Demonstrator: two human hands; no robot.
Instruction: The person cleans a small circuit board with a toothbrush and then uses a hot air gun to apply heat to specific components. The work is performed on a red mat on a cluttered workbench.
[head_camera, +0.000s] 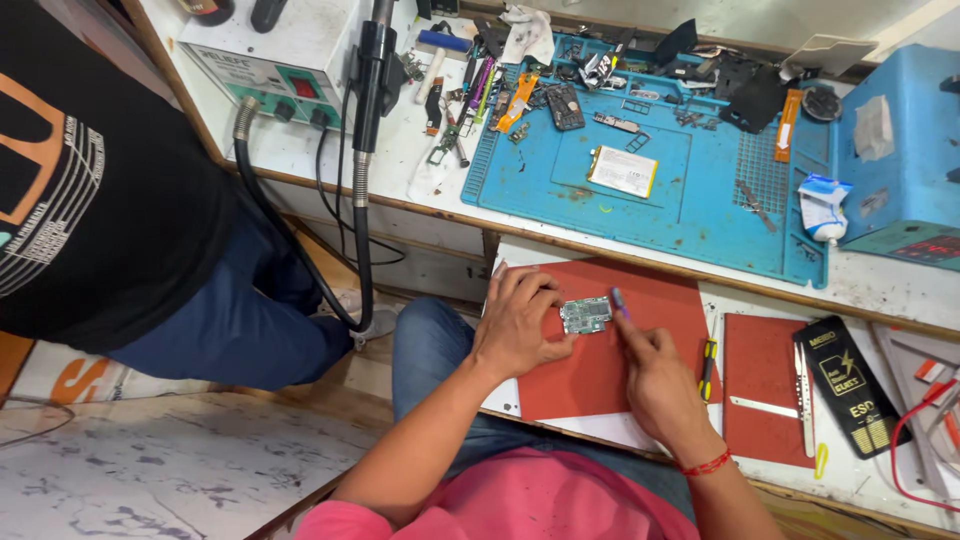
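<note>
One small circuit board (586, 314) lies on a red mat (590, 380) near the middle of the frame. The left hand (520, 322) pins it at its left edge, thumb and fingertips closed narrowly on the board, wrist bent down from the lower centre. The right hand (655, 375) reaches in from the lower right, fingers pinched around a thin purple-tipped tool (619, 302) whose tip stands just beside the board's right edge; whether it touches is hard to tell. A second, smaller red mat (760, 385) lies to the right, with one yellow-handled screwdriver (708, 368) between the two. Above, a blue work mat (650, 170) carries scattered phone parts too small to count. At upper left, another person's trunk and legs (150, 220) are cut off by the frame.
</note>
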